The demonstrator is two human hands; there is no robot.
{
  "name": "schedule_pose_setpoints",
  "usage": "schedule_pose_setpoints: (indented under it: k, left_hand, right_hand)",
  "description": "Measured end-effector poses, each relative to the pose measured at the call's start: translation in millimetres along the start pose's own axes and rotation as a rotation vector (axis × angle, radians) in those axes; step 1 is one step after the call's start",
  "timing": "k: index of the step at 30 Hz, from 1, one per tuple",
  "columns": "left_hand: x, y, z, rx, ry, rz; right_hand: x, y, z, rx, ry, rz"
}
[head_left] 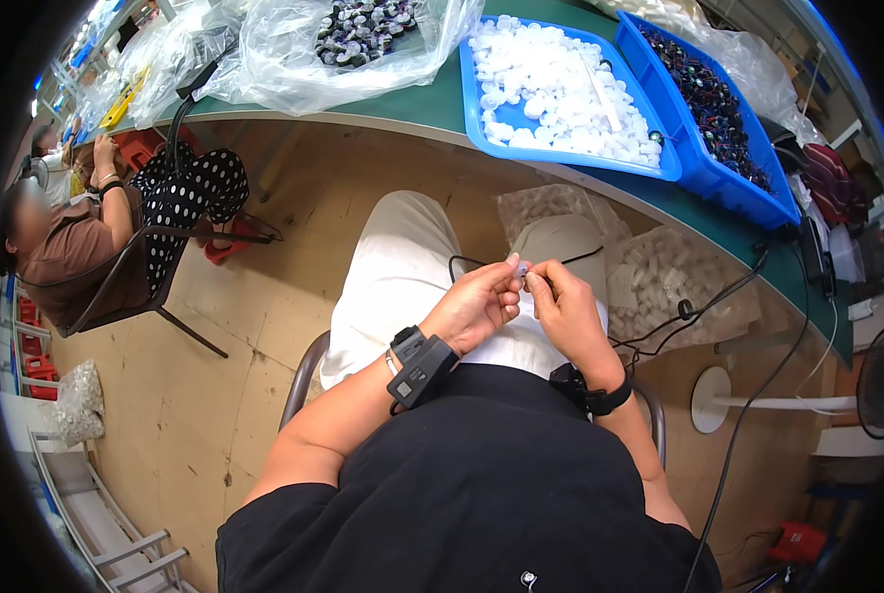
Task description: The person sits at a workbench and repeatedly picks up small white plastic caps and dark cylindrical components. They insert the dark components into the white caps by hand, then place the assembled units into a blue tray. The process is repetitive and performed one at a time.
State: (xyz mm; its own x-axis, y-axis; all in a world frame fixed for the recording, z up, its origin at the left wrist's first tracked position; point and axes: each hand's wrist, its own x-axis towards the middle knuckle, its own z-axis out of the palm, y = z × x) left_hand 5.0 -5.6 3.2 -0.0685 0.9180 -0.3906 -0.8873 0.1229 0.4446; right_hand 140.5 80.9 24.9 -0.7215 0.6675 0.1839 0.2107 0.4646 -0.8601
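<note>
Left hand (476, 306) pinching small white part (517, 267), right hand (563, 308) pinching its other end, part's shape indistinct

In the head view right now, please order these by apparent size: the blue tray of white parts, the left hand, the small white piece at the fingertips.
1. blue tray of white parts, largest, although it lies farther from the camera.
2. left hand.
3. small white piece pinched between both hands, clearly smallest.

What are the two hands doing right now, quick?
Left hand: closed, fingertips pinching a small white part over the lap.
Right hand: closed, fingers meeting the same small white part; exactly what it grips cannot be told.
</note>
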Motion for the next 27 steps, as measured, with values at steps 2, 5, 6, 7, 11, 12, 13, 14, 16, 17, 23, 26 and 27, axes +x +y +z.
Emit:
schedule_pose_setpoints:
  k: [2, 5, 6, 7, 11, 12, 13, 14, 16, 17, 23, 26, 27]
  left_hand:
    - [2, 0, -3, -0.036, 0.002, -0.021]
    - [2, -1, -5, -0.052, -0.008, -0.036]
    - [2, -2, -4, -0.043, -0.011, -0.034]
    - [2, -2, -4, -0.035, -0.014, -0.033]
    - [1, -2, -3, 0.008, -0.007, -0.027]
    - [1, -2, -2, 0.02, 0.005, -0.023]
    - [0, -2, 0, 0.032, 0.017, -0.02]
    - [-1, -2, 1, 0.047, 0.02, -0.016]
    - [-3, 0, 3, 0.077, 0.024, -0.008]
    - [-2, 0, 3, 0.08, 0.028, -0.01]
    - [1, -3, -1, 0.046, 0.035, -0.028]
    - [2, -4, -3, 0.041, 0.032, -0.019]
    - [2, -5, -4, 0.046, 0.031, -0.015]
  right_hand:
    - [0, -4, -1, 0.015, -0.022, 0.024]
    - [-1, -4, -5, 0.085, -0.093, 0.108]
    - [-1, 0, -5, 0.125, -0.115, 0.131]
    - [0, 3, -6, 0.165, -0.137, 0.155]
    - [2, 7, -6, 0.239, -0.162, 0.208]
    - [2, 8, -6, 0.25, -0.162, 0.21]
    - [3, 9, -6, 0.261, -0.162, 0.212]
    - [3, 10, -6, 0.282, -0.167, 0.217]
    - [3, 12, -7, 0.323, -0.177, 0.227]
    - [3, 12, -7, 0.318, -0.148, 0.224]
    - [3, 14, -3, 0.182, -0.017, 0.131]
    - [1, 4, -1, 0.057, 0.006, 0.107]
    - [1, -2, -2, 0.009, 0.005, 0.106]
